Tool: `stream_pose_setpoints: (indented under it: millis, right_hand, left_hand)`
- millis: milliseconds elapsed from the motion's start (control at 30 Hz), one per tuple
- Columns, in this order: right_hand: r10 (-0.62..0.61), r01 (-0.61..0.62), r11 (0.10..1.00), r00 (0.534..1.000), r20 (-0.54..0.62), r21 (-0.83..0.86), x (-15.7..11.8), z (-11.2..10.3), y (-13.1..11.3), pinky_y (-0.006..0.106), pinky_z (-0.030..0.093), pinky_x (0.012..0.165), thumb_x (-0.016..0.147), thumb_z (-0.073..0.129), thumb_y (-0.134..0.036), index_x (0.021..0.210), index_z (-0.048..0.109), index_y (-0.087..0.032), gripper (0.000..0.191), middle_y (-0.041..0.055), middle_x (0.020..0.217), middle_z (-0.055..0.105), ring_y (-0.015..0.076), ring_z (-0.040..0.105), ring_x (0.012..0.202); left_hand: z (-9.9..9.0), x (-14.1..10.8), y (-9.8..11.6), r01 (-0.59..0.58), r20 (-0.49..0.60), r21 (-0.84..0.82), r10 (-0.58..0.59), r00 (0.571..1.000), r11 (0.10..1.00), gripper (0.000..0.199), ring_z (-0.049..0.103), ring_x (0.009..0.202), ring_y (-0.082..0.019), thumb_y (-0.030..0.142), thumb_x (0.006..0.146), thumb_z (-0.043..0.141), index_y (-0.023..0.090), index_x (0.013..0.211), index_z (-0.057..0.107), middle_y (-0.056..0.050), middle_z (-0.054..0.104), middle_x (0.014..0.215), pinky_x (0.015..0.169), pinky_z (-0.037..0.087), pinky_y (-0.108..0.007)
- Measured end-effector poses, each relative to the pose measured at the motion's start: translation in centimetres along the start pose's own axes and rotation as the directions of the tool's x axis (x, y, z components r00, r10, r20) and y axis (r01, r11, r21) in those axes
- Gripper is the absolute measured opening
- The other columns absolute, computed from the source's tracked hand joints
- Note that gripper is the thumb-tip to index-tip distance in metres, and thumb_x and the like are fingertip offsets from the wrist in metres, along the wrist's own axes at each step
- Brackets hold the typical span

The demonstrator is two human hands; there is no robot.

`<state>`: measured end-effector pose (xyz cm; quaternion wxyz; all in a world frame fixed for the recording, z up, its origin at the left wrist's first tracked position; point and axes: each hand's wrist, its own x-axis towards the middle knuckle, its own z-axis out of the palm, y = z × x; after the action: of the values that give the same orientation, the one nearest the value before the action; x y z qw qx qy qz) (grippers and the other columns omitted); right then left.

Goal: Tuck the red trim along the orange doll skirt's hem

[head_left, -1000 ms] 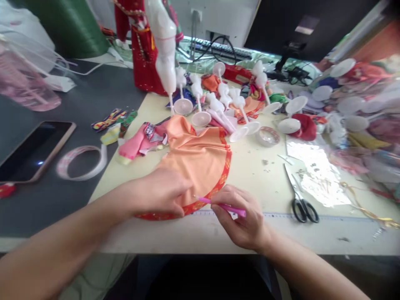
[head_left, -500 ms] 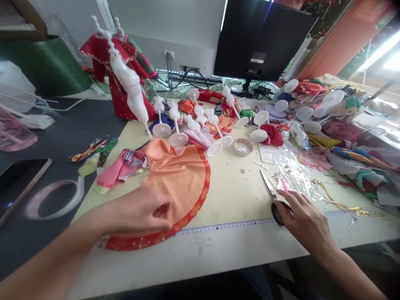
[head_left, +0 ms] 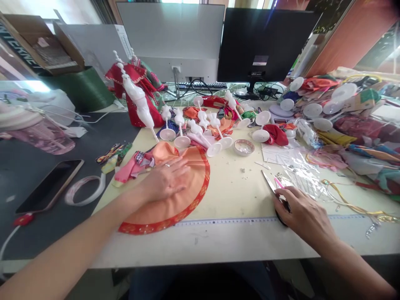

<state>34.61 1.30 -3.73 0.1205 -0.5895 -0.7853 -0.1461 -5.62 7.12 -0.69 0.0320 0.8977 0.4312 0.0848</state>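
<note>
My left hand (head_left: 168, 177) lies flat on an orange cloth piece (head_left: 190, 196), fingers stretched out, a ring on one of them. The cloth is spread in a fan shape with a red patterned border (head_left: 175, 221) along its curved edge. At the right, my right hand (head_left: 308, 214) is closed over the black handles of a pair of scissors (head_left: 268, 181), whose blades point away from me, to the upper left. Beside its fingers is a small pink stick (head_left: 279, 182). My palm and fingers hide part of the handles.
White doll stands (head_left: 215, 121) and fabric scraps lie across the back of the table. A tape roll (head_left: 243, 147) holds small bits. A measuring tape strip (head_left: 225, 221) runs along the front. To the left are a phone (head_left: 50, 185), tape (head_left: 84, 189) and bottle (head_left: 40, 131); monitors (head_left: 250, 46) stand behind.
My left hand has gone from curled fingers near the cloth's lower edge to lying flat higher on it. My right hand stays at the scissors. The camera view has tilted up.
</note>
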Motion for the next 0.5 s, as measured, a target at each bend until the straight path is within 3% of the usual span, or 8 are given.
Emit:
stream_pose_setpoints:
  millis: [167,267,333,400,500]
  right_hand:
    - [-0.048,0.048,0.999,0.999,0.01,-0.016,-0.9,-0.5,2.1,0.036,0.048,0.064,0.091,0.039,-0.037,0.098,0.061,-0.018,0.03,0.0084,0.095,0.065,0.0255,0.064,0.08]
    - [-0.026,0.028,0.997,0.999,-0.034,0.073,-0.9,-1.4,2.5,0.039,0.05,0.07,0.089,0.043,-0.04,0.108,0.06,-0.019,0.033,0.0098,0.105,0.065,0.0276,0.064,0.089]
    - [0.014,-0.004,0.974,0.999,-0.039,0.226,-0.1,-2.3,1.8,0.036,0.05,0.067,0.086,0.048,-0.041,0.111,0.059,-0.021,0.034,0.0088,0.105,0.065,0.0249,0.065,0.086]
    - [0.047,-0.027,0.905,0.998,-0.037,0.425,1.3,-3.2,0.3,0.033,0.051,0.065,0.084,0.052,-0.038,0.113,0.058,-0.024,0.032,0.0068,0.101,0.066,0.0215,0.065,0.083]
    - [0.049,0.003,0.74,0.997,-0.059,0.673,4.4,-3.7,-2.6,0.035,0.053,0.073,0.084,0.054,-0.03,0.115,0.057,-0.024,0.032,0.0064,0.1,0.067,0.0201,0.065,0.087]
  left_hand:
    - [0.4,2.3,0.6,0.083,0.252,0.05,-0.093,0.963,0.995,0.064,0.015,0.143,-0.028,0.061,0.088,0.04,0.026,0.143,0.034,-0.004,0.022,0.154,0.115,0.015,-0.048]
    - [1.5,3.0,0.1,0.084,0.24,0.045,-0.093,0.966,0.995,0.068,0.013,0.143,-0.029,0.065,0.087,0.036,0.027,0.143,0.033,-0.006,0.019,0.155,0.114,0.009,-0.05]
    - [2.1,3.2,-0.2,0.066,0.211,0.03,-0.07,0.975,0.997,0.069,0.012,0.143,-0.03,0.066,0.086,0.036,0.027,0.143,0.033,-0.007,0.019,0.155,0.114,0.005,-0.053]
    - [2.5,3.5,-0.5,0.068,0.202,0.012,-0.07,0.977,0.998,0.068,0.013,0.143,-0.031,0.066,0.086,0.036,0.029,0.143,0.032,-0.007,0.02,0.155,0.112,0.005,-0.056]
    - [2.6,3.9,-0.4,0.086,0.195,0.001,-0.084,0.977,0.996,0.068,0.016,0.142,-0.031,0.065,0.086,0.038,0.028,0.143,0.033,-0.008,0.022,0.154,0.112,0.008,-0.056]
